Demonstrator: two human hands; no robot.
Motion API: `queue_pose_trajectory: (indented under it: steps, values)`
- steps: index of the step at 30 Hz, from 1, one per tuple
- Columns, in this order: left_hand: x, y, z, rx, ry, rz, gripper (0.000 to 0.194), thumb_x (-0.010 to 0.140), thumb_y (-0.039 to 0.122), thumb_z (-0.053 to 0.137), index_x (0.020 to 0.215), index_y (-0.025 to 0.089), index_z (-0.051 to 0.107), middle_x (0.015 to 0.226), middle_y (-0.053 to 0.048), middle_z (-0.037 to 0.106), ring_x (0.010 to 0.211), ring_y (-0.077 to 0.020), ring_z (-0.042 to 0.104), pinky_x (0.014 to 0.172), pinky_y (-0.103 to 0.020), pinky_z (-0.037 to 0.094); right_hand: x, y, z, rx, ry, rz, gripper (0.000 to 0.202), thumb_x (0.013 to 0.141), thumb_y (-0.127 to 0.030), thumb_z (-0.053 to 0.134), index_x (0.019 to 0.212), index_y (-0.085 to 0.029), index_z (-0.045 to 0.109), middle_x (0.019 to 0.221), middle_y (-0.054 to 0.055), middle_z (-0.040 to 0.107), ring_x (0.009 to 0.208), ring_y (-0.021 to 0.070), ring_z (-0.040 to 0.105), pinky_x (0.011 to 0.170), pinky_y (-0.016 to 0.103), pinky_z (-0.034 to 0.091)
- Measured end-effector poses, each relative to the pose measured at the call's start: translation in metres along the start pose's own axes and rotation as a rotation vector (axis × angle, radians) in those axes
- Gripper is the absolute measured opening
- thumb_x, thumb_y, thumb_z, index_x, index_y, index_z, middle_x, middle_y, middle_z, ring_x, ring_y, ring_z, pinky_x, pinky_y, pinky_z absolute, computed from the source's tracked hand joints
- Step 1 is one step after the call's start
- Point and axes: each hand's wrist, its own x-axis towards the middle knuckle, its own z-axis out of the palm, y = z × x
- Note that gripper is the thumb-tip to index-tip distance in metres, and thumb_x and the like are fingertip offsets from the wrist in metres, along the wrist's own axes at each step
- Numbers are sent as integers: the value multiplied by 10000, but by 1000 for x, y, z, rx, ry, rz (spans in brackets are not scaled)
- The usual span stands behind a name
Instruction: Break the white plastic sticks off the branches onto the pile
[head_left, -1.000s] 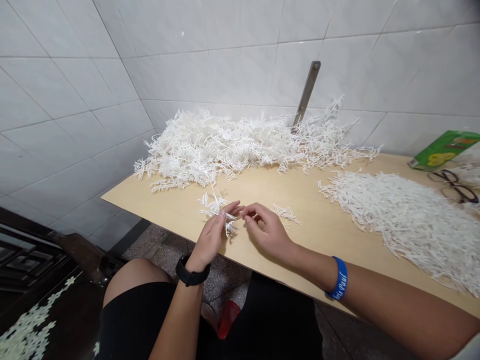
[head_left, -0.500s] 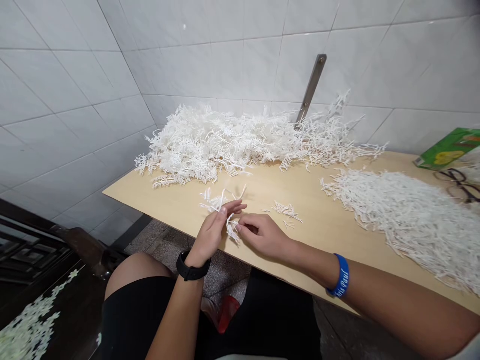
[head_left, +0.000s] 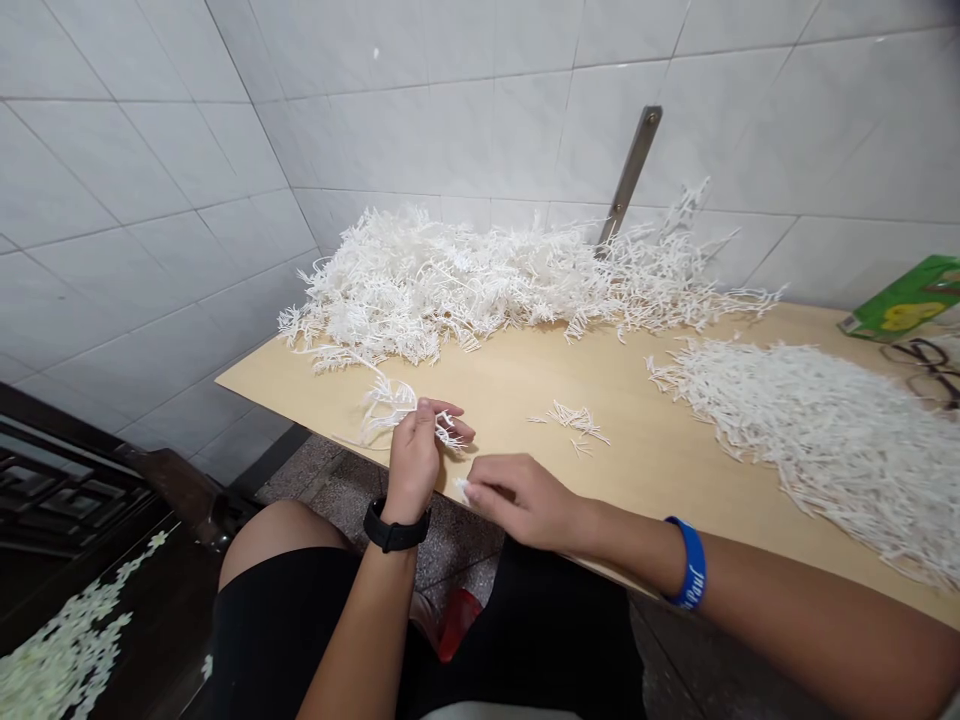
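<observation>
Near the front edge of the wooden tabletop, my left hand is closed around a white branching plastic sprig. Its thin stems stick out to the left of the hand, and a few tips show between the fingers. To the right, my right hand pinches a small white plastic piece, mostly covered by the fingertips. The two hands are a short gap apart. A little cluster of loose white twig pieces lies on the board just beyond my right hand.
Along the tiled wall lies a large tangled pile of white sprigs. A broad heap of small white pieces covers the right side. Behind it are a green box and eyeglasses. A metal bar leans against the wall.
My hands have moved apart, the left slightly leftward with the sprig. The right has come away with a small piece in its fingertips. The sprig's stems now point further left.
</observation>
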Motion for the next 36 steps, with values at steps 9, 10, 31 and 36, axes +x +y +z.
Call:
queue_pose_trajectory:
  steps: [9, 10, 31, 36]
  values:
    - [-4, 0, -2, 70, -35, 30, 514, 931, 553, 373, 998, 134, 663, 778, -80, 709, 687, -162, 660, 615, -255, 494, 10, 16, -9, 300, 330, 395, 259, 896, -373, 484, 751, -172, 562, 695, 10, 585, 621, 120, 520, 600, 249, 412]
    - [-5, 1, -2, 94, -32, 33, 515, 932, 551, 373, 996, 133, 666, 784, -82, 710, 697, -164, 660, 629, -259, 494, 10, 16, -9, 296, 350, 404, 255, 892, -375, 486, 757, -173, 565, 696, 8, 588, 618, 120, 520, 597, 249, 413]
    - [-12, 12, -2, 99, -319, 101, 475, 969, 469, 338, 1245, 199, 614, 1277, -90, 623, 1128, -211, 576, 986, -355, 441, 6, 11, -10, 137, 258, 238, 276, 910, -409, 505, 932, -167, 636, 770, 27, 628, 640, 122, 519, 615, 251, 402]
    - [-15, 13, 1, 89, -408, 73, 492, 949, 499, 373, 1274, 211, 604, 1334, -94, 582, 1149, -240, 572, 950, -351, 471, 8, 12, -8, 0, 154, 164, 280, 792, -423, 681, 902, -172, 622, 750, 6, 557, 620, 117, 445, 572, 246, 358]
